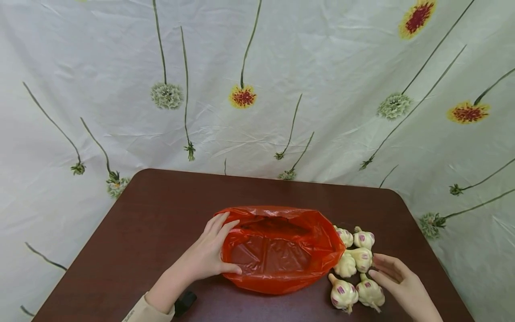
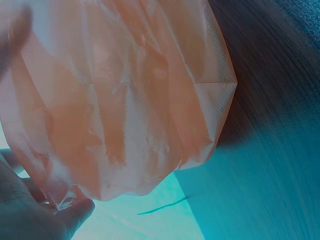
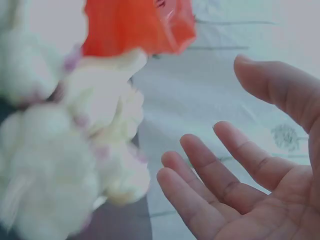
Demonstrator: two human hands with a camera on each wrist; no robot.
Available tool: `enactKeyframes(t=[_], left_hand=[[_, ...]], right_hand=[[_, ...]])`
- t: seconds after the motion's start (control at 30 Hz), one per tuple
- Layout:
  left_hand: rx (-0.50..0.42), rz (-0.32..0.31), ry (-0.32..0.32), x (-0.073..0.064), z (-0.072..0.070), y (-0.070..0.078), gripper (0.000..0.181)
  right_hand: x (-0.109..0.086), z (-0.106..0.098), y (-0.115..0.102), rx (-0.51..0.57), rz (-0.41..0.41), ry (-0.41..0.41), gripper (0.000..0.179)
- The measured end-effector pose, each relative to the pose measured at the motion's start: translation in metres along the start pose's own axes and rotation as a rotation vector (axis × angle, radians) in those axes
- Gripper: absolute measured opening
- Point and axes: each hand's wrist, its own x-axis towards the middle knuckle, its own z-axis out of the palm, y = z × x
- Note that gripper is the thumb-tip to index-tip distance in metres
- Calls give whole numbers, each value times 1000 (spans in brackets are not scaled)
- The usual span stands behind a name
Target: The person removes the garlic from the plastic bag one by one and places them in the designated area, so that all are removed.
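A red plastic bag (image 1: pixel 277 279) stands with its mouth spread wide, and the inside that shows holds nothing. My left hand (image 1: pixel 211 255) grips the bag's left rim, fingers over the far side and thumb over the near side. In the left wrist view the thin, creased bag (image 2: pixel 135 105) fills much of the picture, with the hand (image 2: pixel 35 205) at its lower left edge. To the bag's right lie several garlic bulbs (image 1: pixel 362 258), whitish with purple patches. My right hand (image 1: pixel 402 284) is beside them, fingers apart and palm bare in the right wrist view.
Everything stands on a dark brown table (image 1: pixel 177 201) with rounded far corners. Behind it hangs a pale cloth (image 1: pixel 330 80) printed with flowers. A small black object (image 1: pixel 185 303) is by my left wrist at the near edge of the view.
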Motion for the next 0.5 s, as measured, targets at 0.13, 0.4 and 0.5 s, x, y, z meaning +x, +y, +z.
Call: enactKeyframes(t=[0.13,0.4,0.5], left_hand=[[-2,15,22,1,1,0,102],[31,51,86,0,-3,2,97],[32,30,106,-1,-6,5,92]], right_hand=[[1,4,-16,39,-29,4,70],[6,14,-52,130,-259,39,53],[6,17,-68,153,-332,30,51]])
